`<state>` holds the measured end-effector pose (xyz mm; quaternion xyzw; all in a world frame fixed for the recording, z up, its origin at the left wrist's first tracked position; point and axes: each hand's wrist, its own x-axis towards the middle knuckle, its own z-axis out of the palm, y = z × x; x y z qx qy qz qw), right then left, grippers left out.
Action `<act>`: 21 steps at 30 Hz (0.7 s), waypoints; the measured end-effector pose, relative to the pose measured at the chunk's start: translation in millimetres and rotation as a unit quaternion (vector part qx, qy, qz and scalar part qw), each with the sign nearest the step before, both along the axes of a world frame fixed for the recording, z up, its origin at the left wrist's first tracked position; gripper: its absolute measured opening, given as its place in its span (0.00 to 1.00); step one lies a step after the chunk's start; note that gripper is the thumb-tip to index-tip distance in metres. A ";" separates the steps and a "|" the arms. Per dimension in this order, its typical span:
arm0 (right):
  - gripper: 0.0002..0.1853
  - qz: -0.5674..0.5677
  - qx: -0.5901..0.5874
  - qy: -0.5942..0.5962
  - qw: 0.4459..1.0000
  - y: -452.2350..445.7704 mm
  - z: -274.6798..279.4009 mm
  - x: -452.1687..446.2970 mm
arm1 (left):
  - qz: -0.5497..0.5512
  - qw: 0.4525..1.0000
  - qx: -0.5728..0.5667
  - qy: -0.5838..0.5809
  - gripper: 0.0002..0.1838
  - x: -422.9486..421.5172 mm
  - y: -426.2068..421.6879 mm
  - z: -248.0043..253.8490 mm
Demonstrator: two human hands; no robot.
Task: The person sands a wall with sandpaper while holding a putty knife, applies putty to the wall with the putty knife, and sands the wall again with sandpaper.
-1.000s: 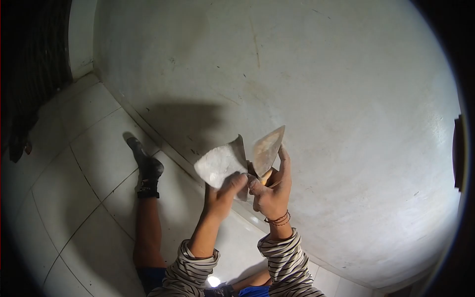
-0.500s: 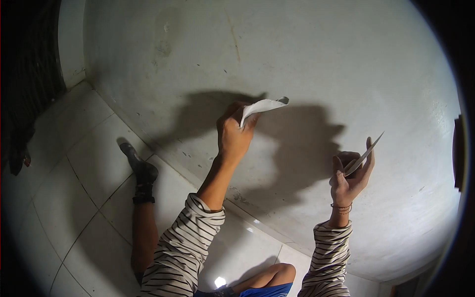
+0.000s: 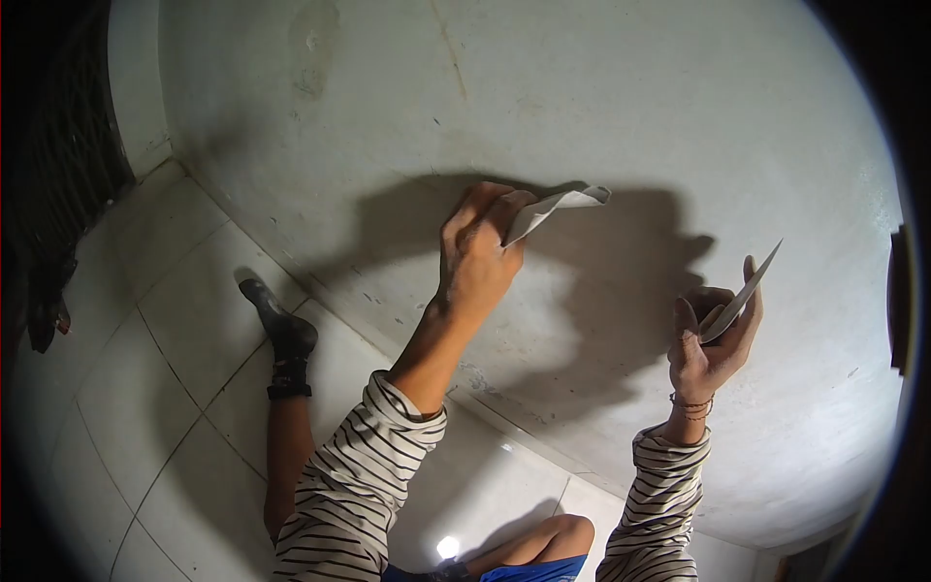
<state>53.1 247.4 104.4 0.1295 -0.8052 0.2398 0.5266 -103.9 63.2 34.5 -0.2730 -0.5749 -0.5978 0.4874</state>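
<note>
Wall (image 3: 640, 87), trowel (image 3: 737, 302) aslant (tip seemingly up-right)

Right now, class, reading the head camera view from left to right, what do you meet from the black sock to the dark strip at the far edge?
Black sock → left hand → pale sheet → right hand with thin pointed blade → dark strip.

1. One head-worn camera looks forward and down.
2. It sits within arm's reach of the left hand (image 3: 480, 257) and right hand (image 3: 713, 354), facing the wall (image 3: 776, 145), with floor (image 3: 175, 223) at left.
3. Dark curved edges frame it; the dim far left perhaps shows a grille (image 3: 58, 175).
</note>
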 end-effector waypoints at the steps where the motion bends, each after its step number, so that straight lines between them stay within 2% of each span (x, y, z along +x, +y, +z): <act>1: 0.46 0.009 0.003 0.004 1.000 -0.5 0.3 1.1 | 0.014 1.000 0.001 -0.010 0.06 0.8 0.3 -1.5; 4: 0.46 0.002 -0.025 -0.046 0.999 -8.2 5.3 7.3 | 0.035 0.999 0.003 -0.029 0.06 2.4 -1.2 -13.8; 7: 0.45 0.017 0.002 -0.022 1.000 -9.0 6.8 3.7 | 0.020 0.998 0.025 -0.054 0.05 2.9 -3.9 -23.1; 9: 0.45 0.015 -0.015 -0.051 0.998 -10.6 12.3 8.6 | 0.018 0.996 0.020 -0.082 0.04 3.5 -6.2 -18.4; 12: 0.50 -0.033 0.044 -0.185 0.981 -40.5 20.8 13.8 | -0.015 0.996 0.022 -0.086 0.07 2.3 -5.7 -4.2; 13: 0.49 0.034 0.072 -0.111 0.991 -52.0 20.2 3.9 | -0.016 0.995 0.025 -0.090 0.07 3.9 -3.9 -1.9; 15: 0.42 0.018 0.125 -0.130 0.983 -71.0 30.2 7.1 | -0.011 0.994 0.036 -0.101 0.09 5.4 0.0 2.0; 16: 0.42 0.016 0.131 -0.133 0.982 -75.7 35.3 7.6 | -0.010 0.995 0.033 -0.091 0.08 7.5 -0.5 1.9; 18: 0.38 -0.091 0.209 -0.247 0.942 -82.2 40.9 6.3 | -0.006 0.996 0.025 -0.090 0.07 4.3 -0.1 -2.4; 19: 0.38 -0.094 0.213 -0.252 0.939 -82.9 41.3 4.4 | 0.002 0.996 0.011 -0.089 0.06 4.2 -0.1 -5.8; 21: 0.38 -0.194 0.318 -0.273 0.887 -83.3 41.3 0.3 | 0.004 0.995 0.020 -0.093 0.06 5.5 -2.1 -17.8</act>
